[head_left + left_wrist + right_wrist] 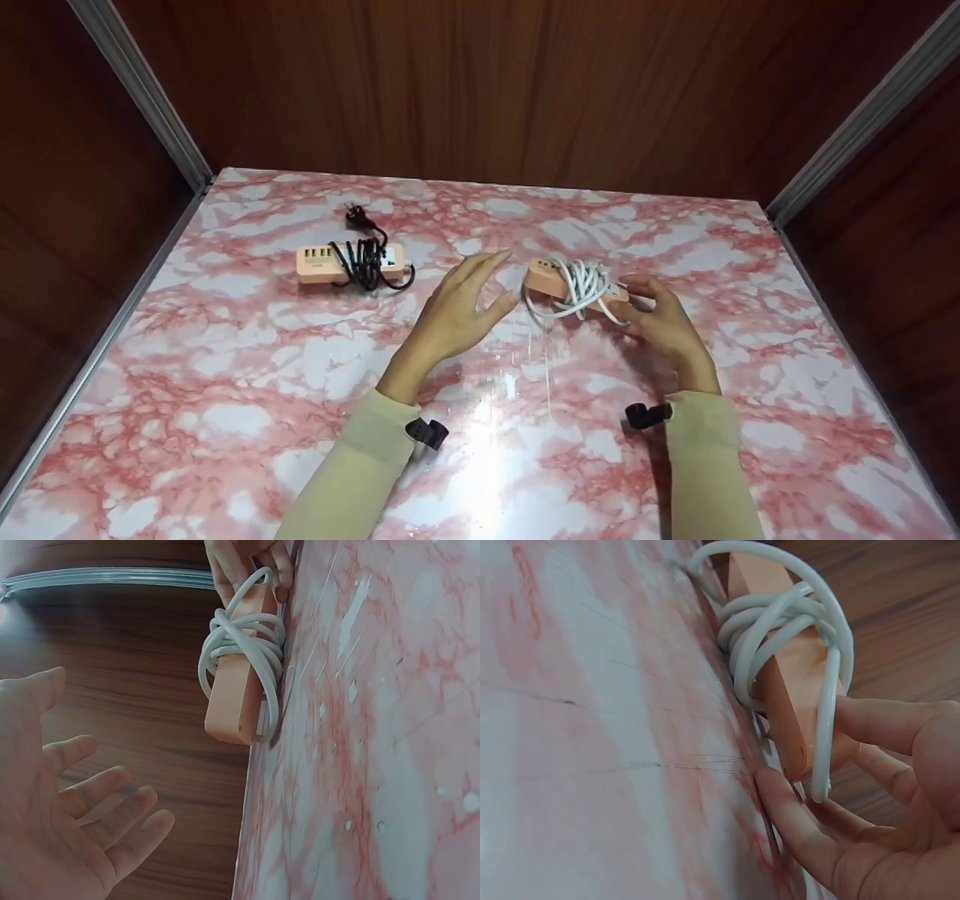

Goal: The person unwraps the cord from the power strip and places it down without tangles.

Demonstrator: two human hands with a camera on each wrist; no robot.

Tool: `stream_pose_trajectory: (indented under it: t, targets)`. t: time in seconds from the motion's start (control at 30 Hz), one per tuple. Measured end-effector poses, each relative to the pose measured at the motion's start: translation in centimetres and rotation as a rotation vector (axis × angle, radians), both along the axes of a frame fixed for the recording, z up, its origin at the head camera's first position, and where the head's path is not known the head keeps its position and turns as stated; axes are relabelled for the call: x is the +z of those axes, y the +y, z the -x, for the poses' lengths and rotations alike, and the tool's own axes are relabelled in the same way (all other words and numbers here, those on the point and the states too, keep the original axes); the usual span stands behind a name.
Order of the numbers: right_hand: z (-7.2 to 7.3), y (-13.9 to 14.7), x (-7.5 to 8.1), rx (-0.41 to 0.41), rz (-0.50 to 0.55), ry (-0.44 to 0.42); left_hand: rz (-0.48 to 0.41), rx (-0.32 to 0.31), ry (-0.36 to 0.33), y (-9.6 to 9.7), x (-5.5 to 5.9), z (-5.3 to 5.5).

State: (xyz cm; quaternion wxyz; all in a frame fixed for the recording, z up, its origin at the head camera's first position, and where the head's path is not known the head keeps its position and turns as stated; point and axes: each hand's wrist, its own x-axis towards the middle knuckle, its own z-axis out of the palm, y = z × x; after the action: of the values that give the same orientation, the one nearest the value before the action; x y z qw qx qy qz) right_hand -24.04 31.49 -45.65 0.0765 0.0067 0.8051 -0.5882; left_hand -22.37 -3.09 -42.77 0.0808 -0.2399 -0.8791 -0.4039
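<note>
A peach power strip [546,280] with a white cord [585,283] wound round its middle is on the marbled table. My right hand [664,319] holds its right end, thumb on the near side and fingers on the far side. In the right wrist view, fingers [889,720] touch the strip's end beside a loop of the cord. To the left of this strip, my left hand [461,311] is held with fingers extended and thumb apart, nothing in it. The left wrist view shows its palm [45,832] turned up, apart from the strip.
A second peach power strip [315,266], wrapped in a black cord [366,264], lies at the back left. Its black plug [358,217] points to the rear. Dark wood panels [480,90] with metal corner rails [142,90] enclose the table [247,420] at the back and sides.
</note>
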Motion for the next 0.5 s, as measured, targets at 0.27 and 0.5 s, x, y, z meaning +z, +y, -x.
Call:
stream_pose_trajectory:
  t: [0.27, 0.5]
  targets:
    - [0.32, -0.33, -0.57, 0.053, 0.069, -0.002, 0.018, 0.006, -0.022, 0.24, -0.11, -0.01]
    - [0.46, -0.43, -1.04, 0.017, 0.201, -0.075, 0.012, 0.001, -0.031, 0.25, -0.13, 0.09]
